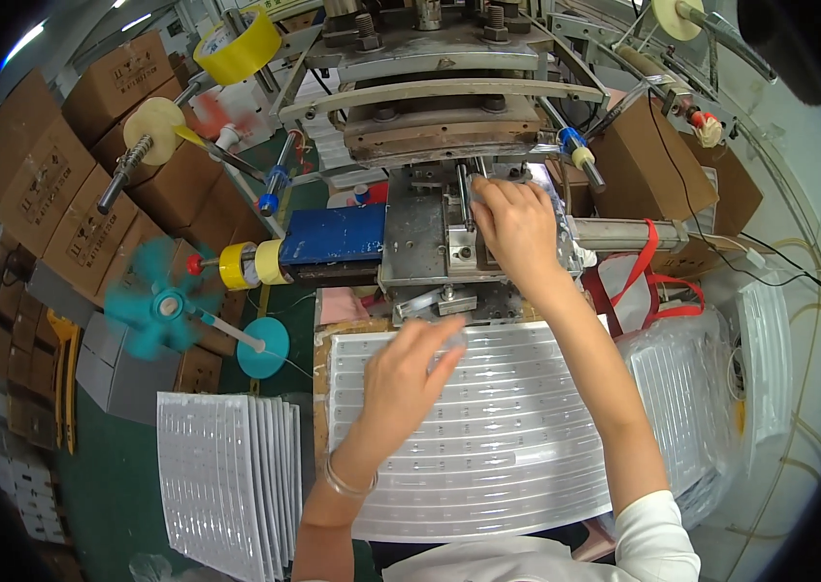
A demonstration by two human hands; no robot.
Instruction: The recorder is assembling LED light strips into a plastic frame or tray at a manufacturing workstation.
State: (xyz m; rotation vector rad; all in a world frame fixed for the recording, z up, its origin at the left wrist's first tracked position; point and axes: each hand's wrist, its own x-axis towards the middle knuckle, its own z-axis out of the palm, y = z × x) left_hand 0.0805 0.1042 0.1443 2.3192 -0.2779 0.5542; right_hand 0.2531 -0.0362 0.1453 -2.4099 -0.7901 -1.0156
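Observation:
My right hand (519, 228) reaches into the metal fixture (461, 247) under the press, its fingers bent together at the rods. What its fingertips grip is hidden. Over the top of a white ribbed tray (469, 417), my left hand (403, 378) has its thumb and forefinger brought toward each other. Something small and clear seems to sit between them, too faint to name. Rows of small clear pieces line the tray, which lies flat before me. The press head (444, 131) hangs above my right hand.
A blue plate (335, 235) and yellow tape rolls (236, 267) stand left of the fixture. A teal fan (170, 307) is at left, beside stacked trays (226, 475). Bagged trays (677, 388) and a red-handled bag (624, 286) lie right. Cartons (653, 160) stand behind.

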